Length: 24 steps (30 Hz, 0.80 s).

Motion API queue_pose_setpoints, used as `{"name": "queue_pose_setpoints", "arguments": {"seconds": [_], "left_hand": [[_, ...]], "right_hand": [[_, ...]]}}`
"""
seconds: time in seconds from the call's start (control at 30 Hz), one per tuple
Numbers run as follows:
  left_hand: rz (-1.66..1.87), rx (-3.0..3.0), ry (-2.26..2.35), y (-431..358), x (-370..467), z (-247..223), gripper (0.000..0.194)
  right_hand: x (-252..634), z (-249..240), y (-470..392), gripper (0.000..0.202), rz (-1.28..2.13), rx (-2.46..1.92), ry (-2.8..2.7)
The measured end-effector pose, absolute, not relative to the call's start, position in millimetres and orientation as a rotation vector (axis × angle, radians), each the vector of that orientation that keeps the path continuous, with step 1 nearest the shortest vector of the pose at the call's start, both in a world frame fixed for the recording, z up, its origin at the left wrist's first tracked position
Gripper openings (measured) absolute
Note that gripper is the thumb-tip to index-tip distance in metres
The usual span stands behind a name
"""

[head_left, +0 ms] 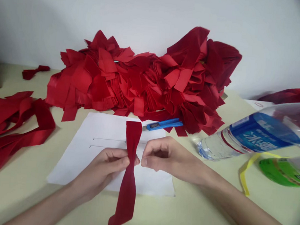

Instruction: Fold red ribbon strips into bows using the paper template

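Observation:
A dark red velvet ribbon (126,198) stands lengthwise in front of me, narrowed at its middle and wider toward both ends. My left hand (108,163) pinches that gathered waist between thumb and fingers. Just to the right of it, my right hand (163,155) has its thumb and fingertips pressed together, a small gap away from the ribbon. Whatever those fingertips hold, if anything, is too small to make out. Both hands are over a white sheet of paper (73,172) with thin printed lines. A blue utility knife (163,124) lies at the sheet's far edge, its blade toward the ribbon.
A big heap of cut red ribbon pieces (142,80) lies along the wall. Long red ribbon strips (13,139) are at left, with a small pinched ribbon piece (35,71) behind. At right are a clear bottle (264,131), a green-labelled container (281,171) and a yellow strip (244,173).

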State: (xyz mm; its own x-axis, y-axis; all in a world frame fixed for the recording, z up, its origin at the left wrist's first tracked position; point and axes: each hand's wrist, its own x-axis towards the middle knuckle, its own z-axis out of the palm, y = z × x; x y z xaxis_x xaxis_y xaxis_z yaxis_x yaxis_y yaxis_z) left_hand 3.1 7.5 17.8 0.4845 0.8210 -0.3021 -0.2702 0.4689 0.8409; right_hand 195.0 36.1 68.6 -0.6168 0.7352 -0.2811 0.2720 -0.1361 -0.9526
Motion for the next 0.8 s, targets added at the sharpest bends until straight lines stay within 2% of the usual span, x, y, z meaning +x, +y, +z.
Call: {"name": "queue_pose_setpoints", "arguments": {"seconds": [0.37, 0.7, 0.8], "left_hand": [[0.733, 0.604, 0.622, 3, 3, 9, 0.018], [0.705, 0.661, 0.554, 0, 4, 15, 0.019], [0.648, 0.625, 0.493, -3, 7, 18, 0.018]], "right_hand": [[199, 73, 38, 0.011, 1.931, -1.039, -1.655], [199, 66, 39, 0.01, 2.185, -0.996, -1.631], [197, 62, 38, 0.006, 2.332, -0.808, -1.628]]}}
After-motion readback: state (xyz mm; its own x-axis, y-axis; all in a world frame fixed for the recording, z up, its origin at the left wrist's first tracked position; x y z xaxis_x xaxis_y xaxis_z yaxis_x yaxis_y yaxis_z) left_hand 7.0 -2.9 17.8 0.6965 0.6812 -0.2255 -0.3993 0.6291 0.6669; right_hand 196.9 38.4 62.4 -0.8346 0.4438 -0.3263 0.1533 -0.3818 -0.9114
